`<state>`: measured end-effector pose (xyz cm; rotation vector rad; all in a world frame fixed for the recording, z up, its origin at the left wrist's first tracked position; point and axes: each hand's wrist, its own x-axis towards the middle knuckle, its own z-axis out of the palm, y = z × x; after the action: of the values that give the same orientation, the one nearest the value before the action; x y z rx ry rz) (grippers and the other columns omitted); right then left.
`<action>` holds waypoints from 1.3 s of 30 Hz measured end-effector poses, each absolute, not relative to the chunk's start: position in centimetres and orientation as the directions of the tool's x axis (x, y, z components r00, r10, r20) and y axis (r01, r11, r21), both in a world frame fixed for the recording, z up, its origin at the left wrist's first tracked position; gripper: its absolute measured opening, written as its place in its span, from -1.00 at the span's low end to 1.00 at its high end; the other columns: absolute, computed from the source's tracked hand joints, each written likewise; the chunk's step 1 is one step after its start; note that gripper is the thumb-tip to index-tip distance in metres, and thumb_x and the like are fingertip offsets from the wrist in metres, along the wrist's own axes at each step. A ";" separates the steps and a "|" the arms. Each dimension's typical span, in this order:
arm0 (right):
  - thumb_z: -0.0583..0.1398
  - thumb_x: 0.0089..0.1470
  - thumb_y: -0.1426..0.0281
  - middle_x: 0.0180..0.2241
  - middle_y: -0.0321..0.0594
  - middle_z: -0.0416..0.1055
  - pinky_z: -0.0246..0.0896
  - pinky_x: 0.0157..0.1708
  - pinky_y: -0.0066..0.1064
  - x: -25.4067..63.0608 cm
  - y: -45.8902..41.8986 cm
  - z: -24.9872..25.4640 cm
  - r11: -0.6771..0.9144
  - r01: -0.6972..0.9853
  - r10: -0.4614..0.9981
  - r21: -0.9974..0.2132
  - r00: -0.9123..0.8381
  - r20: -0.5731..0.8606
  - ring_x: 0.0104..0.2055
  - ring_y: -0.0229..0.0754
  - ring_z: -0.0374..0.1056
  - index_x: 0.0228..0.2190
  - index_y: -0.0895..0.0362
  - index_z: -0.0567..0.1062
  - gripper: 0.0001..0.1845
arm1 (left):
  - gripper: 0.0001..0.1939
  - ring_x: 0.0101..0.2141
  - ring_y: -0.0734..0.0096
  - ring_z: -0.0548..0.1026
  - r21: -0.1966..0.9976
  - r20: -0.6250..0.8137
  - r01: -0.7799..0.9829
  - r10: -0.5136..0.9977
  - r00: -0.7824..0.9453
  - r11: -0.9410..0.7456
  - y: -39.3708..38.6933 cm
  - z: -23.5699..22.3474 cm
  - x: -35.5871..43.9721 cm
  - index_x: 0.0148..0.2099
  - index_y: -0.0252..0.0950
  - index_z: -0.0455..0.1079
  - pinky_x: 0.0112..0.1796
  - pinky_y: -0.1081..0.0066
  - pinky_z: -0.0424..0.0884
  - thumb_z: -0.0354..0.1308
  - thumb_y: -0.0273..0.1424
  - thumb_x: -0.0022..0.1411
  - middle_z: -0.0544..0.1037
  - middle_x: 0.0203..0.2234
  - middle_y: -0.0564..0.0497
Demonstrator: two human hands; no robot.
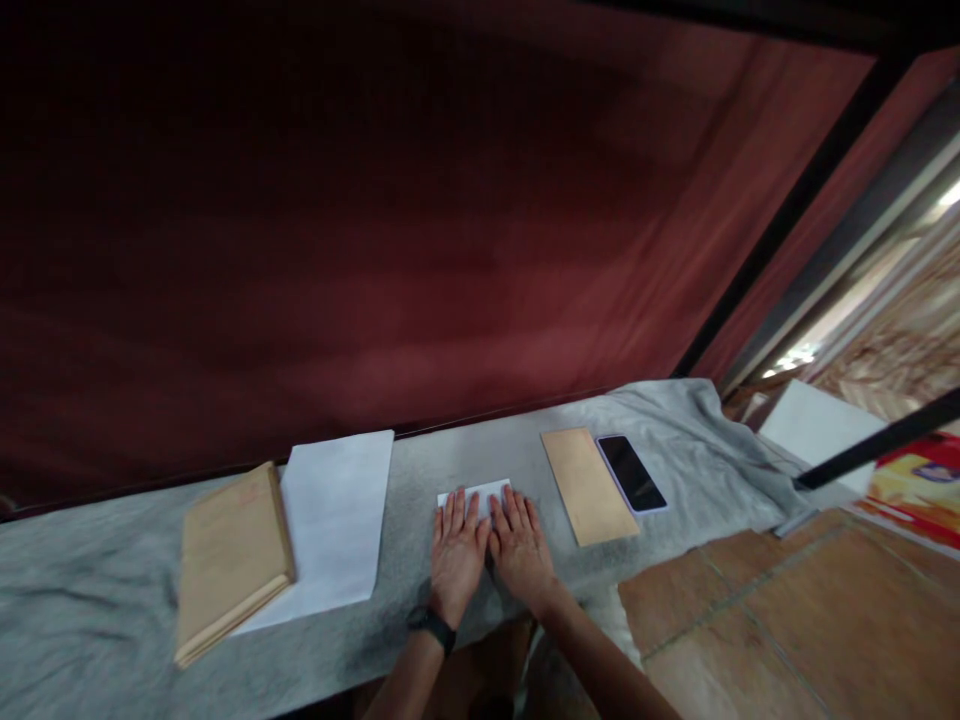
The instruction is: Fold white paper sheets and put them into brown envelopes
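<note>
A small white piece of paper (474,491) lies on the grey cloth, mostly covered by my hands. My left hand (457,550) rests flat on its left part, fingers stretched out, with a dark watch band (433,628) at the wrist. Flat on the right part lies my right hand (519,545), fingers slightly spread. The thumbs almost meet over the near edge. To the right of my hands is a tan envelope-like sheet (589,486), and beside it a phone (632,474) with a dark screen and a pale purple edge.
On the left, a brown paper stack (232,550) overlaps white sheets (341,520). Grey cloth (420,460) covers the narrow bench. A dark red fabric wall (420,300) rises behind it. At right are a black frame bar (787,230), a white box (821,430) and a tiled floor (825,620).
</note>
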<state>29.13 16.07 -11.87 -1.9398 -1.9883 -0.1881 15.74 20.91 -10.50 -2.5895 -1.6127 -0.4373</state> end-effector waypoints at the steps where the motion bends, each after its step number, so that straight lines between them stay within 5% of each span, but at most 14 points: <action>1: 0.04 0.35 0.27 0.39 0.03 0.00 -0.11 0.34 -0.03 29.1 16.1 -11.9 0.049 0.986 0.941 -0.156 0.007 0.338 0.39 0.07 0.03 0.34 0.16 0.18 -0.40 | -0.49 0.33 0.09 0.19 0.082 0.261 0.888 0.869 0.420 -0.453 20.9 -10.9 15.7 0.35 -0.26 0.24 0.26 0.00 0.16 -0.12 -0.25 0.45 0.27 0.33 -0.14; 7: -0.03 0.38 0.31 0.36 -0.10 0.12 -0.08 0.33 -0.03 29.8 17.1 -11.5 0.000 0.969 0.955 -0.247 0.073 0.286 0.39 0.03 0.03 0.31 0.15 0.22 -0.46 | -0.39 0.36 0.02 0.12 0.087 0.312 0.903 0.872 0.377 -0.421 20.9 -11.8 14.6 0.39 -0.40 0.16 0.26 0.01 0.15 -0.14 -0.17 0.44 0.18 0.36 -0.27; 16: -0.03 0.39 0.29 0.36 0.02 0.08 -0.14 0.35 -0.01 30.6 17.7 -10.7 -0.046 0.965 0.961 -0.256 0.113 0.254 0.41 0.05 -0.01 0.32 0.28 0.18 -0.43 | -0.30 0.34 -0.07 0.13 0.097 0.308 0.903 0.876 0.372 -0.418 20.6 -11.1 15.0 0.38 -0.49 0.14 0.26 -0.02 0.14 -0.11 -0.08 0.41 0.18 0.34 -0.37; 23: -0.06 0.41 0.21 0.35 -0.11 0.13 -0.12 0.36 -0.08 28.7 16.0 -10.8 0.047 0.959 0.965 -0.280 0.028 0.259 0.38 -0.05 0.06 0.32 0.16 0.20 -0.44 | -0.36 0.36 -0.03 0.10 0.075 0.257 0.904 0.884 0.390 -0.420 20.7 -10.9 15.0 0.40 -0.45 0.11 0.28 -0.01 0.11 -0.03 -0.28 0.36 0.16 0.36 -0.32; 30: -0.07 0.41 0.24 0.35 -0.05 0.11 -0.15 0.37 -0.06 29.7 15.0 -11.7 0.020 0.978 0.950 -0.210 0.047 0.310 0.37 -0.01 0.09 0.34 0.25 0.14 -0.41 | -0.33 0.34 -0.04 0.16 0.087 0.304 0.936 0.904 0.302 -0.342 19.8 -10.8 13.7 0.40 -0.50 0.10 0.28 -0.03 0.10 -0.16 -0.15 0.44 0.16 0.35 -0.35; 39: -0.04 0.39 0.24 0.33 -0.02 0.16 -0.19 0.37 -0.03 29.5 15.0 -12.1 0.007 0.979 0.931 -0.204 0.068 0.358 0.37 -0.01 0.08 0.36 0.25 0.08 -0.38 | -0.41 0.35 -0.06 0.11 0.129 0.362 0.964 0.916 0.172 -0.233 18.1 -10.3 11.5 0.42 -0.46 0.06 0.27 -0.10 0.09 -0.22 -0.31 0.44 0.14 0.37 -0.31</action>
<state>29.53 15.04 -12.11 -1.9601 -1.8986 -0.1645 11.48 18.10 -10.29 -2.3028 -1.8596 -0.5589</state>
